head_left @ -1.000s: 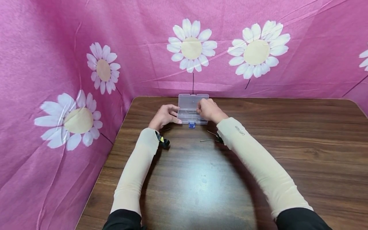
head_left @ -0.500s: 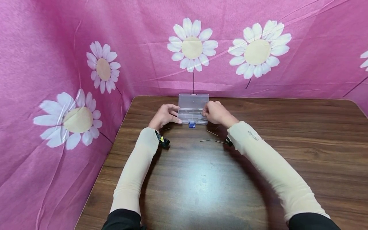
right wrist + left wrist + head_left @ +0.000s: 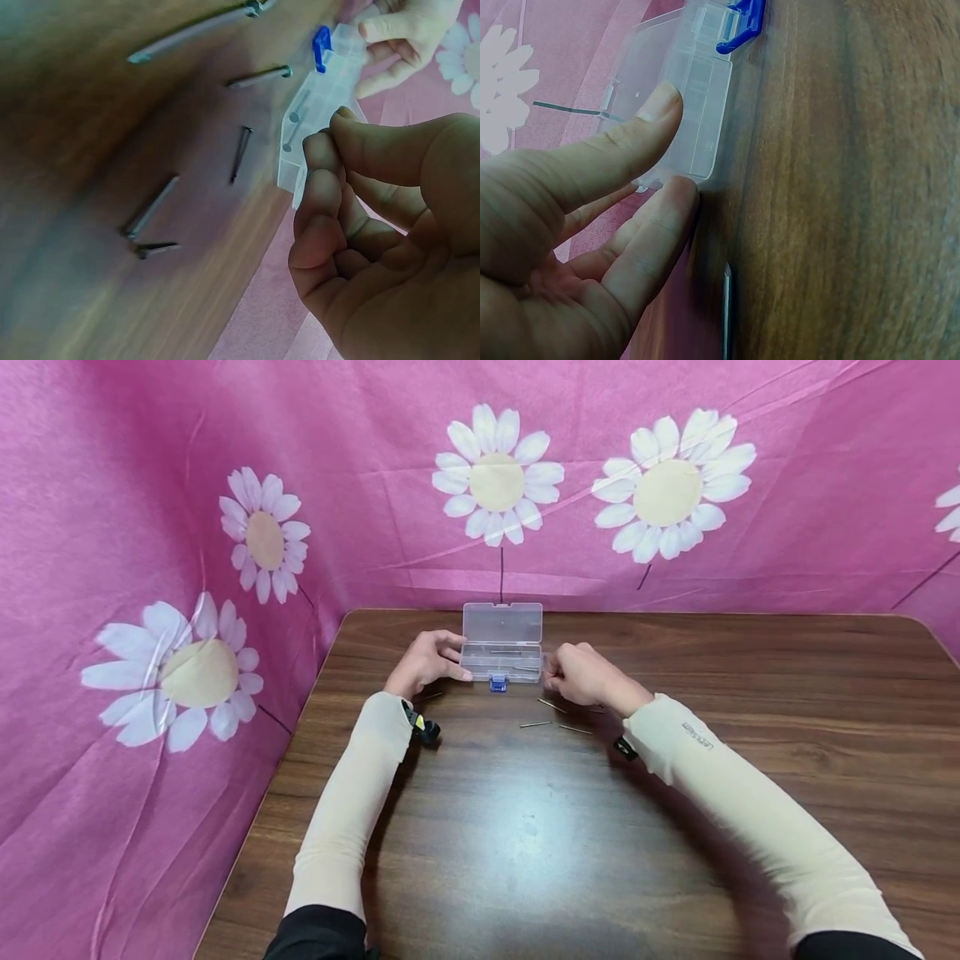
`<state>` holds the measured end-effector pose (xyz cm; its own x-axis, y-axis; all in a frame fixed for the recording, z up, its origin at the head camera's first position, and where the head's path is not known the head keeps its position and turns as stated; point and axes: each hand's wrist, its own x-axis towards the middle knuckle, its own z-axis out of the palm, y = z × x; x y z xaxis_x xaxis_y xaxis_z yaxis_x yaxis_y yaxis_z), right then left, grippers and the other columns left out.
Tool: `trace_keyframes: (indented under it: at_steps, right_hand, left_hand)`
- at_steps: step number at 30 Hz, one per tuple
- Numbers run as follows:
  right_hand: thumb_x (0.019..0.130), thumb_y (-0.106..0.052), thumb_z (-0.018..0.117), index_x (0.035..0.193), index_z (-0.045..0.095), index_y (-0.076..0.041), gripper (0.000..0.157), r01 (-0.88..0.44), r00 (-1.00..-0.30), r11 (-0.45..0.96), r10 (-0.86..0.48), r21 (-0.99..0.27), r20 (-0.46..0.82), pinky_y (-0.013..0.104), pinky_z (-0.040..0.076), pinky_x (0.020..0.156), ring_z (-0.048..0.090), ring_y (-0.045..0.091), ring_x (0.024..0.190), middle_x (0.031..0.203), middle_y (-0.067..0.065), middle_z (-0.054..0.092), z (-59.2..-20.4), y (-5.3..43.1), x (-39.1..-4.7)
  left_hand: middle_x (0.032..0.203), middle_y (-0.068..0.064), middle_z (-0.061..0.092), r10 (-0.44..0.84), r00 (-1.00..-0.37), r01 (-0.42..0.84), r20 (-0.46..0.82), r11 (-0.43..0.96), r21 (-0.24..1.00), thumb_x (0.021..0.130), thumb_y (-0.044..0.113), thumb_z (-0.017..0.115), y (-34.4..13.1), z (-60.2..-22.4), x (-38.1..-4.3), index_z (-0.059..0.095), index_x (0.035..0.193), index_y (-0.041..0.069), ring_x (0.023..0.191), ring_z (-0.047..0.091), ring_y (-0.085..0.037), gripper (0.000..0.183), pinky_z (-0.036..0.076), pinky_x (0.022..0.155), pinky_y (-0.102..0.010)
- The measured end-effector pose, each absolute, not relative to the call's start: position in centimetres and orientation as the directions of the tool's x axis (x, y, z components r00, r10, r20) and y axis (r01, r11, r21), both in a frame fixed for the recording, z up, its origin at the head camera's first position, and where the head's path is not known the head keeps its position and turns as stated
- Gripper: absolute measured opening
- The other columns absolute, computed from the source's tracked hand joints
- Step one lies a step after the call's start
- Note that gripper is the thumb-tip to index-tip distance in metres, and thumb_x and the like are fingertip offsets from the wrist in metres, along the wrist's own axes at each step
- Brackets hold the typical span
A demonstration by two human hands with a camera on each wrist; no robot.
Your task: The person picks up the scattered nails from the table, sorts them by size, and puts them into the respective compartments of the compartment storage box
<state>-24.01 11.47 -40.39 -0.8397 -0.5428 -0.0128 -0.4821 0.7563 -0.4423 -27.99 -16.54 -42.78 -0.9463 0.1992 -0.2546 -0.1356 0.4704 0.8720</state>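
A clear plastic compartment box (image 3: 501,662) stands at the table's back with its lid (image 3: 502,623) raised and a blue latch (image 3: 498,683) at its front. My left hand (image 3: 426,664) grips its left end, thumb at the front and fingers behind. Inside lie a few nails (image 3: 697,105), seen faintly. Just off the box's right end is my right hand (image 3: 588,675), fingers curled and thumb tip against the index finger (image 3: 322,154); no object shows between them. Several loose nails (image 3: 241,154) lie on the table below it.
The brown wooden table (image 3: 675,735) carries nails (image 3: 536,724) in front of the box and a nail (image 3: 727,315) near my left wrist. A pink cloth (image 3: 375,527) with white daisies hangs behind the table and along its left side.
My right hand has withdrawn from over the box's compartments, moving right and slightly toward me to beside the box. The left hand stays on the box's left end.
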Motion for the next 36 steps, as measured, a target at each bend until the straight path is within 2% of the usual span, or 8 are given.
trace_keyframes:
  at_steps: [12,17,20,25,28,31,33,36]
  right_hand:
    - [0.078,-0.016,0.07,0.069,0.066,-0.016,0.01,-0.444,-0.848,0.783,-0.524,-0.436,-0.078,0.033,0.045,0.061,0.052,0.012,0.057,0.059,-0.01,0.058,-41.2,12.5,-22.0]
    - [0.077,-0.016,0.07,0.056,0.056,-0.017,0.025,-0.464,-0.837,0.792,-0.539,-0.397,-0.098,0.031,0.04,0.053,0.043,0.01,0.051,0.051,-0.012,0.045,-41.6,12.4,-21.7]
    - [0.076,-0.013,0.067,0.049,0.045,-0.018,0.036,-0.469,-0.836,0.8,-0.538,-0.374,-0.102,0.03,0.035,0.049,0.037,0.012,0.048,0.047,-0.009,0.034,-41.7,12.3,-21.6]
    - [0.071,0.0,0.053,0.047,0.038,-0.017,0.033,-0.485,-0.831,0.801,-0.548,-0.352,-0.101,0.03,0.035,0.048,0.036,0.015,0.05,0.049,-0.005,0.031,-41.9,12.1,-21.5]
    - [0.069,0.003,0.05,0.05,0.042,-0.014,0.027,-0.512,-0.815,0.802,-0.567,-0.307,-0.12,0.033,0.039,0.05,0.04,0.018,0.053,0.052,-0.001,0.038,-42.0,12.0,-21.3]
    - [0.076,-0.001,0.054,0.061,0.048,-0.009,0.018,-0.557,-0.793,0.8,-0.592,-0.225,-0.141,0.039,0.045,0.062,0.051,0.023,0.063,0.062,0.004,0.048,-42.2,11.8,-21.0]
    - [0.08,-0.005,0.055,0.07,0.051,-0.005,0.011,-0.584,-0.78,0.793,-0.608,-0.174,-0.151,0.043,0.045,0.071,0.055,0.03,0.073,0.07,0.009,0.052,-42.2,11.8,-20.8]
    - [0.084,-0.008,0.052,0.079,0.05,-0.001,0.009,-0.596,-0.772,0.787,-0.616,-0.159,-0.159,0.045,0.043,0.078,0.054,0.034,0.082,0.078,0.012,0.053,-42.2,11.8,-20.7]
  left_hand:
    - [0.097,-0.012,0.064,0.192,-0.948,-0.139,-0.255,0.468,0.872,0.055,0.005,0.087,-16.6,-42.8,-28.0,0.059,0.121,0.014,0.085,0.061,-0.022,0.072,0.048,0.074,-0.031]
    - [0.097,-0.012,0.064,0.192,-0.948,-0.139,-0.254,0.469,0.872,0.055,0.005,0.087,-16.5,-42.8,-28.0,0.059,0.121,0.014,0.084,0.061,-0.023,0.072,0.048,0.073,-0.032]
    - [0.097,-0.012,0.064,0.193,-0.947,-0.14,-0.257,0.474,0.87,0.056,0.005,0.086,-16.5,-42.9,-28.0,0.059,0.121,0.014,0.084,0.061,-0.023,0.072,0.048,0.073,-0.032]
    - [0.096,-0.011,0.064,0.2,-0.944,-0.14,-0.262,0.477,0.868,0.057,0.005,0.086,-16.4,-42.9,-28.1,0.058,0.122,0.014,0.084,0.061,-0.022,0.071,0.048,0.072,-0.031]
    - [0.096,-0.012,0.064,0.201,-0.946,-0.132,-0.253,0.474,0.871,0.057,0.004,0.086,-16.3,-42.7,-28.1,0.058,0.121,0.013,0.084,0.061,-0.022,0.071,0.048,0.071,-0.031]
    - [0.096,-0.012,0.064,0.2,-0.949,-0.125,-0.244,0.472,0.873,0.057,0.004,0.086,-16.3,-42.6,-28.1,0.058,0.121,0.013,0.085,0.061,-0.022,0.071,0.048,0.071,-0.03]
    - [0.096,-0.012,0.064,0.199,-0.948,-0.13,-0.249,0.474,0.871,0.057,0.004,0.086,-16.3,-42.6,-28.0,0.058,0.121,0.013,0.085,0.061,-0.022,0.071,0.048,0.071,-0.03]
    - [0.096,-0.012,0.064,0.206,-0.943,-0.138,-0.262,0.474,0.87,0.057,0.004,0.086,-16.3,-42.7,-28.0,0.058,0.122,0.013,0.084,0.061,-0.022,0.072,0.048,0.07,-0.029]
